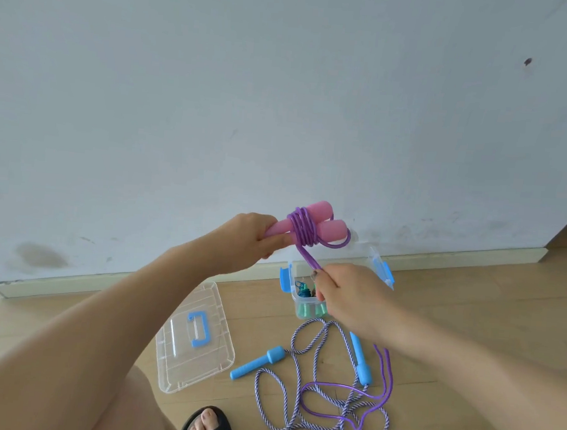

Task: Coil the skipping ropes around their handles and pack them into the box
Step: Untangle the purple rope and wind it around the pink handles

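Note:
My left hand (251,237) grips two pink handles (322,223) held side by side, raised in front of the wall. Several turns of purple rope (303,231) are wound round them. My right hand (347,296) pinches the purple rope just below the coil; the rest of it trails to the floor (349,389). A clear box with blue clasps (285,277) stands open by the skirting board, partly hidden behind my right hand, with a green-handled rope (308,306) inside. A rope with blue handles (257,362) and a striped cord (297,412) lies loose on the floor.
The box's clear lid with a blue handle (196,337) lies flat on the wooden floor to the left of the box. My feet in black sandals (209,426) stand at the bottom edge. A pale wall fills the upper view.

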Motion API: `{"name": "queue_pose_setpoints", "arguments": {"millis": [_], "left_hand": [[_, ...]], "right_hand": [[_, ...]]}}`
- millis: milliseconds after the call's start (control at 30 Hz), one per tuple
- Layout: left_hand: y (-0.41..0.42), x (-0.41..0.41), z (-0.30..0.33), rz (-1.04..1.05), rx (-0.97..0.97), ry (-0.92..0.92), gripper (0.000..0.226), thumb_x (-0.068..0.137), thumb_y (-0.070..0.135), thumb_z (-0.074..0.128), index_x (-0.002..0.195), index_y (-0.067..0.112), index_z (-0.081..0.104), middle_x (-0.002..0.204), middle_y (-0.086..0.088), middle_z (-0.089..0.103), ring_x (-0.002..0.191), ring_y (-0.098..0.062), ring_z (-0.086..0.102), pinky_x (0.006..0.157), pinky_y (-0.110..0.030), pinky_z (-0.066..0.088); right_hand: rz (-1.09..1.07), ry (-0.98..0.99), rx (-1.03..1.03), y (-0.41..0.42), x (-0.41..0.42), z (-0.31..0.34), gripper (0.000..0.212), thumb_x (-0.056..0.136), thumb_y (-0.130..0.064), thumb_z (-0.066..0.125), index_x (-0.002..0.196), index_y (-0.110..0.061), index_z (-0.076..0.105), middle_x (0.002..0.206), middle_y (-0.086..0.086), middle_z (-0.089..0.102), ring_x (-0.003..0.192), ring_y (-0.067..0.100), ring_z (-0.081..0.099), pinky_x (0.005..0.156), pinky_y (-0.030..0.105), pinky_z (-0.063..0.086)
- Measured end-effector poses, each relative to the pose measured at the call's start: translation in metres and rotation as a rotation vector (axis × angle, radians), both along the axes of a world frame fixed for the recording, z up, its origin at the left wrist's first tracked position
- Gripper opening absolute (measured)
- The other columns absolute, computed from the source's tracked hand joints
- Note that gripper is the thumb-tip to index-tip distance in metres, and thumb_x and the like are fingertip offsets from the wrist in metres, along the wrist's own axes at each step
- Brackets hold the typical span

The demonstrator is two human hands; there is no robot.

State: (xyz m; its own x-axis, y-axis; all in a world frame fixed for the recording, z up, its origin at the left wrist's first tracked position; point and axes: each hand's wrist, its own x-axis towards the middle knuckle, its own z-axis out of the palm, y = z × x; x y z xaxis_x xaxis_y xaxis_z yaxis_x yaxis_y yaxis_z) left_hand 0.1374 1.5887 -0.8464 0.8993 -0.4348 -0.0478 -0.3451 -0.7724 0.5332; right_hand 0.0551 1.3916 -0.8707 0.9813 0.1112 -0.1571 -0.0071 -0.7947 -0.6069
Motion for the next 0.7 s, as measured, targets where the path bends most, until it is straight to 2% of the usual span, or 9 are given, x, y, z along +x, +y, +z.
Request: {"name": "queue_pose_setpoints", "arguments": {"millis": [67, 133, 300, 367, 467, 500, 633, 700], "left_hand": [[0.0, 0.003, -0.005, -0.006, 0.062, -0.043, 0.046, 0.097, 0.053, 0.048, 0.081, 0.01, 0.057, 0.075, -0.005, 0.064, 0.062, -0.017, 0.053, 0.061, -0.031, 0.046], [0.002, 0.006, -0.009, 0.004, 0.127, -0.094, 0.044, 0.099, 0.051, 0.046, 0.082, 0.01, 0.053, 0.075, -0.007, 0.061, 0.064, -0.024, 0.053, 0.061, -0.036, 0.046], [-0.003, 0.006, -0.013, 0.039, 0.159, -0.16, 0.041, 0.101, 0.047, 0.044, 0.075, 0.015, 0.043, 0.068, -0.001, 0.05, 0.057, -0.02, 0.042, 0.051, -0.029, 0.033], [-0.011, 0.006, -0.014, 0.077, 0.099, -0.11, 0.042, 0.1, 0.046, 0.046, 0.079, 0.01, 0.049, 0.071, -0.003, 0.055, 0.06, -0.02, 0.044, 0.053, -0.03, 0.036], [-0.013, 0.008, -0.013, 0.17, -0.087, 0.099, 0.043, 0.098, 0.045, 0.052, 0.088, 0.004, 0.06, 0.071, 0.0, 0.06, 0.057, -0.015, 0.048, 0.052, -0.026, 0.038], [-0.01, 0.008, -0.012, 0.177, -0.102, 0.118, 0.042, 0.097, 0.045, 0.053, 0.088, 0.005, 0.061, 0.069, 0.001, 0.059, 0.055, -0.014, 0.047, 0.051, -0.025, 0.037], [-0.009, 0.004, -0.015, 0.103, 0.059, -0.036, 0.043, 0.099, 0.047, 0.047, 0.08, 0.009, 0.053, 0.072, -0.003, 0.058, 0.063, -0.02, 0.049, 0.054, -0.028, 0.037], [-0.014, 0.0, -0.016, 0.017, 0.177, -0.128, 0.042, 0.1, 0.048, 0.043, 0.078, 0.013, 0.045, 0.069, -0.001, 0.051, 0.061, -0.022, 0.046, 0.052, -0.028, 0.033]], "right_hand": [[0.017, -0.037, -0.087, 0.004, -0.003, 0.005, 0.044, 0.104, -0.036, 0.033, 0.083, -0.01, 0.061, 0.074, 0.008, 0.064, 0.073, 0.028, 0.06, 0.066, 0.034, 0.045], [0.059, -0.085, -0.142, 0.008, -0.008, 0.013, 0.043, 0.103, -0.037, 0.034, 0.079, -0.012, 0.058, 0.072, 0.006, 0.06, 0.071, 0.028, 0.056, 0.061, 0.034, 0.04], [0.083, -0.204, -0.131, 0.01, -0.01, 0.032, 0.046, 0.102, -0.039, 0.038, 0.069, -0.011, 0.051, 0.062, 0.003, 0.051, 0.062, 0.024, 0.046, 0.051, 0.029, 0.03], [0.107, -0.21, -0.131, 0.015, -0.011, 0.031, 0.047, 0.103, -0.038, 0.038, 0.066, -0.011, 0.048, 0.061, 0.004, 0.05, 0.062, 0.025, 0.046, 0.05, 0.027, 0.029], [0.086, -0.171, -0.086, 0.016, -0.011, 0.029, 0.047, 0.104, -0.037, 0.037, 0.076, -0.006, 0.059, 0.071, 0.01, 0.061, 0.065, 0.025, 0.05, 0.054, 0.031, 0.034], [0.069, -0.166, -0.062, 0.014, -0.011, 0.029, 0.048, 0.104, -0.037, 0.038, 0.079, -0.003, 0.062, 0.073, 0.012, 0.063, 0.065, 0.027, 0.051, 0.057, 0.033, 0.037], [0.059, -0.214, -0.023, 0.012, -0.007, 0.034, 0.048, 0.102, -0.035, 0.041, 0.078, 0.0, 0.063, 0.072, 0.016, 0.065, 0.07, 0.032, 0.058, 0.064, 0.037, 0.043], [0.079, -0.24, -0.03, 0.009, -0.001, 0.039, 0.046, 0.1, -0.033, 0.044, 0.073, -0.001, 0.064, 0.065, 0.013, 0.063, 0.061, 0.028, 0.055, 0.061, 0.036, 0.042]]}}
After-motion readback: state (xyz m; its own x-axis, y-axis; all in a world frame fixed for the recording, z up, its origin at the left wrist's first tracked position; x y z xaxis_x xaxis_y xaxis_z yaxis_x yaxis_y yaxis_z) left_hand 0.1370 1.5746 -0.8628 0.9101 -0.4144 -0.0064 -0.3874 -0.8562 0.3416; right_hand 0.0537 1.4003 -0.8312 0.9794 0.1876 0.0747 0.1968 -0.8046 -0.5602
